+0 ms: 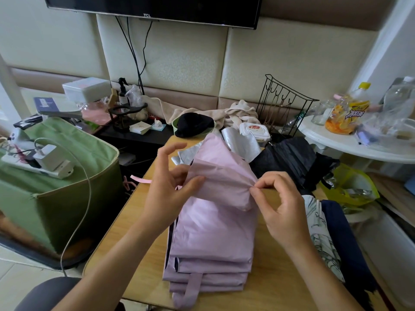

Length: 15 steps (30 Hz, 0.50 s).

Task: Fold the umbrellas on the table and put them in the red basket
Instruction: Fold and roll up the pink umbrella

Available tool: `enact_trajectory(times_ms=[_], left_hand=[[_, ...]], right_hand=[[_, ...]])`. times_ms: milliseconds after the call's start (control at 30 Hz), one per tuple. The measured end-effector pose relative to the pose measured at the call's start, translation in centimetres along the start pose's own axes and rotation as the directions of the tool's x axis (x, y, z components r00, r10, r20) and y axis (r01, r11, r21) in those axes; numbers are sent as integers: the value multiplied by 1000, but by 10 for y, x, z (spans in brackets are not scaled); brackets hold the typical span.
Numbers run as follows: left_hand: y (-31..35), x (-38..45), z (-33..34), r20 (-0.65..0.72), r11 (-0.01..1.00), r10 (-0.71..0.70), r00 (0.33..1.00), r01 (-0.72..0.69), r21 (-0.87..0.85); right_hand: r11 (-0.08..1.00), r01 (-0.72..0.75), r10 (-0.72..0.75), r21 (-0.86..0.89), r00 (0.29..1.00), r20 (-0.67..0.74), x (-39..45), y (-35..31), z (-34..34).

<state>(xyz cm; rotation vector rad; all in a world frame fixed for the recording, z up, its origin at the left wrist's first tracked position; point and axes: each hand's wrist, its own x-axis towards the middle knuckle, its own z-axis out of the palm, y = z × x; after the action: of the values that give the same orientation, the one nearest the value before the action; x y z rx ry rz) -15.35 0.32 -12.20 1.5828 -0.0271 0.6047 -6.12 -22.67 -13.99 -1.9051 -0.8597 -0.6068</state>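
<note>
A pale lilac umbrella lies lengthwise on the wooden table, its canopy flattened into pleats and its strap loop near the front edge. My left hand pinches one fabric panel at its left edge, with the other fingers spread. My right hand pinches the same panel's right edge between thumb and forefinger. A black umbrella lies at the back right. A navy and patterned umbrella lies along the right edge. No red basket is in view.
A green fabric box with a power strip and charger on it stands to the left. Behind the table sit a bowl with a black cloth, a wipes pack and a wire rack. A white round table with bottles stands at right.
</note>
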Motion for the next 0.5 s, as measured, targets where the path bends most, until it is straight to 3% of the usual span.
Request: enact_trajectory(times_ms=[133, 300, 500], left_hand=[[0, -3, 0, 77, 991, 77, 994, -85, 101], [-3, -1, 2, -15, 961, 158, 987, -151, 230], [-2, -1, 1, 13, 931, 219, 976, -213, 295]], right_hand=[[996, -32, 25, 77, 996, 86, 0, -2, -5], [990, -88, 70, 107, 985, 160, -1, -1, -5], [998, -58, 48, 30, 966, 255, 6, -1, 1]])
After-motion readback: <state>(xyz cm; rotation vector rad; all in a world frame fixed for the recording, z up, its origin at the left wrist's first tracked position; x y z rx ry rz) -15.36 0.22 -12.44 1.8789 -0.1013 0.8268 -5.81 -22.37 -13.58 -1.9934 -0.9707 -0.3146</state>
